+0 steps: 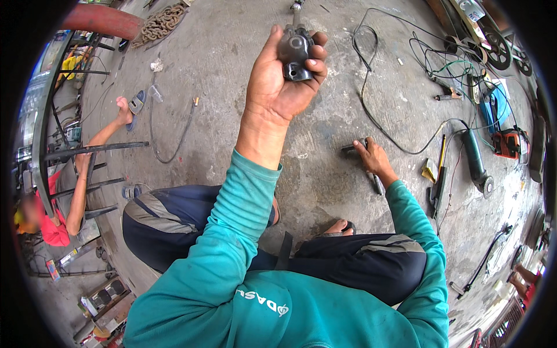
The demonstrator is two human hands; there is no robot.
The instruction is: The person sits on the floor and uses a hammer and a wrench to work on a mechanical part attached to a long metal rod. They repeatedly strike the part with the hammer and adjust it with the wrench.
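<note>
My left hand (281, 87) is raised in front of me, palm up, with its fingers curled round a black metal part (295, 52). This part has a rounded body, a lug with a hole at its near end and a shaft pointing away from me; it resembles a ball joint. Low over the concrete floor, to the right, my right hand (374, 158) is closed round a hammer (375, 183). The hammer's dark head shows to the left of the fingers, and its handle sticks out on the near side. Part of the grip is hidden under the hand.
At right lie a green angle grinder (474, 156), tangled cables (371, 110), a welding clamp (448, 94) and an orange machine (509, 145). A rusty chain (159, 24) is at the far left. Beside a metal frame (96, 147), another person (55, 223) sits at left.
</note>
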